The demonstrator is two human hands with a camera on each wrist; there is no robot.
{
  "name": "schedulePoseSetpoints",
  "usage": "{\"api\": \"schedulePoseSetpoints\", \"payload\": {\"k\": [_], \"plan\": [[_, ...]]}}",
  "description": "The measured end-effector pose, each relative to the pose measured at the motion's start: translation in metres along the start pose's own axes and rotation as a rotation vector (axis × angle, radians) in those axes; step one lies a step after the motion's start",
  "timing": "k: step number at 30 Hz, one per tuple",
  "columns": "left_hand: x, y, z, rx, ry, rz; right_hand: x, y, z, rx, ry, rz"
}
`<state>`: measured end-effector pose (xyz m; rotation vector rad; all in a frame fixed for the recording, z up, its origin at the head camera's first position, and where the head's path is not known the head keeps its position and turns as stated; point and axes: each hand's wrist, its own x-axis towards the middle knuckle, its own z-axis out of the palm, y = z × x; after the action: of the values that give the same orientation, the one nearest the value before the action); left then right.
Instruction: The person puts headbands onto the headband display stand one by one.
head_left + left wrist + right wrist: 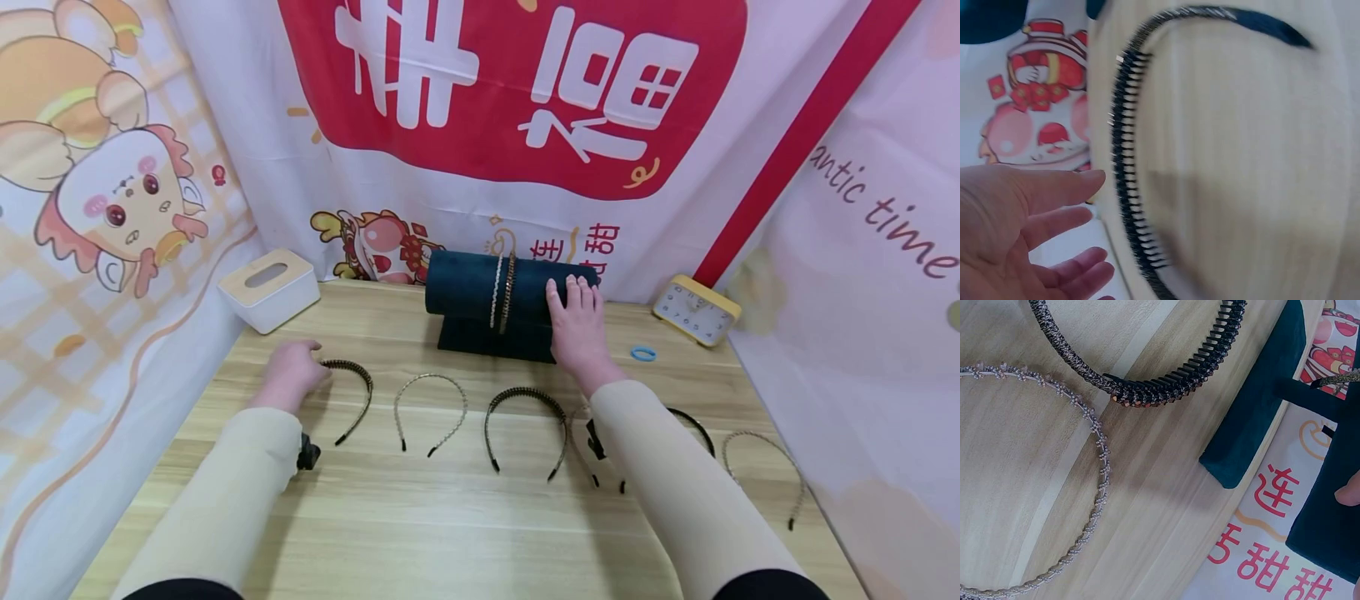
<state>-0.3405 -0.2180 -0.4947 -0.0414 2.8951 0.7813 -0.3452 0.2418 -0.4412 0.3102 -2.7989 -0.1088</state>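
My left hand (291, 371) is at the leftmost dark toothed headband (356, 368) on the table. In the left wrist view, the thumb and spread fingers (1066, 187) lie just beside the toothed headband (1124, 144), a small gap between them. My right hand (581, 333) rests on the right end of a dark green velvet display roll (465, 283), fingers extended over its surface. A thin pale headband (496, 292) and a gold-brown headband (508, 292) hang side by side around the roll. In the right wrist view, only part of a finger shows against the roll (1329, 512).
More headbands lie in a row: a pale beaded one (431, 377), a dark toothed one (525, 392), and a thin one (765, 435) far right; others are partly behind the right sleeve. A tissue box (281, 292), blue ring (642, 354) and yellow clock (696, 310) stand toward the back.
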Motion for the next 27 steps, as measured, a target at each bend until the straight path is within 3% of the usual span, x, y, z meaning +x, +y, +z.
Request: {"api": "schedulePoseSetpoints", "payload": {"k": [4,10,19,27], "plan": [[0.0,-0.008,0.005,-0.012,0.025,-0.031,0.0,0.001,0.001,-0.004,-0.009,0.003],[0.008,-0.019,0.018,0.036,0.119,0.022,0.0,0.0,0.0,-0.008,-0.008,0.0],[0.017,-0.026,0.033,0.014,0.229,0.039,0.0,0.0,0.002,0.002,-0.002,0.001],[0.016,-0.019,0.024,0.005,0.2,0.049,0.0,0.0,0.005,0.009,0.032,0.003]]}}
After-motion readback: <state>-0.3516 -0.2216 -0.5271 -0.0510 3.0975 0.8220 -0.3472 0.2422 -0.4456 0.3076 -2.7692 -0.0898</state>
